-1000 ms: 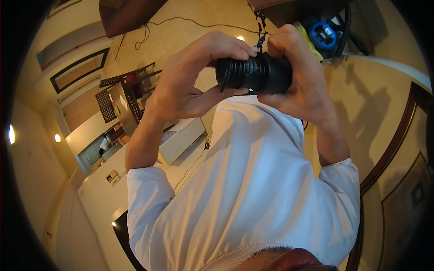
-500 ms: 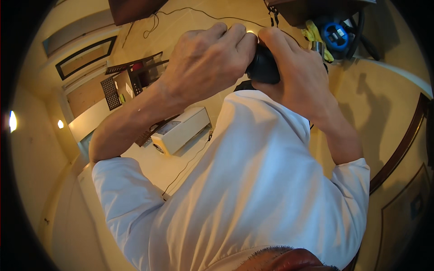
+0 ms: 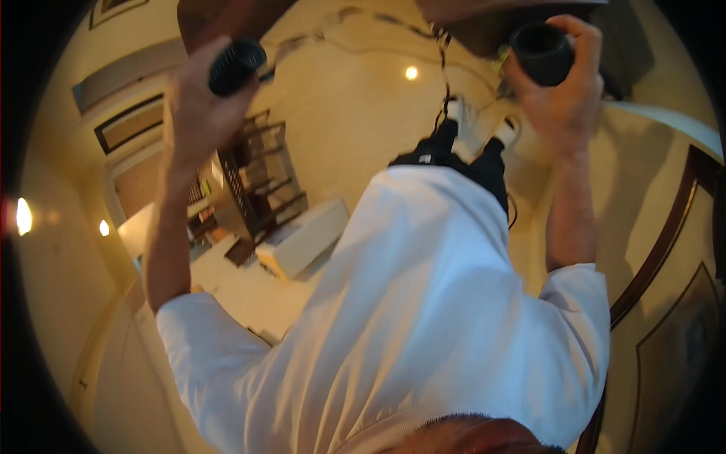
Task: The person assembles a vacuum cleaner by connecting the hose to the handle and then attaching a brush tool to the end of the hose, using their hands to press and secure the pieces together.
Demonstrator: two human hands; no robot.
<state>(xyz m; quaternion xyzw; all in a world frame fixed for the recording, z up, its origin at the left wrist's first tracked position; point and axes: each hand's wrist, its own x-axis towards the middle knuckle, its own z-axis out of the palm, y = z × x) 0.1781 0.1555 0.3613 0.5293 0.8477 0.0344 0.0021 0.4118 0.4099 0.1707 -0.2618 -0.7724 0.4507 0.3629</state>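
My left hand (image 3: 198, 113) is raised at the upper left, fingers wrapped round a short black ribbed cylinder (image 3: 237, 68) whose round end faces away from my palm. Up at the right, my right hand (image 3: 569, 98) grips a black cup-shaped piece (image 3: 546, 68) with a wide, hollow opening. Thumb and fingers hold it from both sides. The two black pieces are well apart from each other. Motion blurs the left hand, and the exact kind of either piece cannot be made out.
A dark cord (image 3: 445, 83) hangs near my feet, and a blurred cable crosses the floor (image 3: 363, 98). Dark furniture (image 3: 484, 19) overhangs at the top. On the left are a dark slatted rack (image 3: 265, 174) and a long white box (image 3: 306, 238). A wall (image 3: 643, 189) stands at the right.
My hands, together round a black object before, have moved wide apart, left hand leftward and right hand to the upper right. Each now carries a separate black piece. My feet have come into view.
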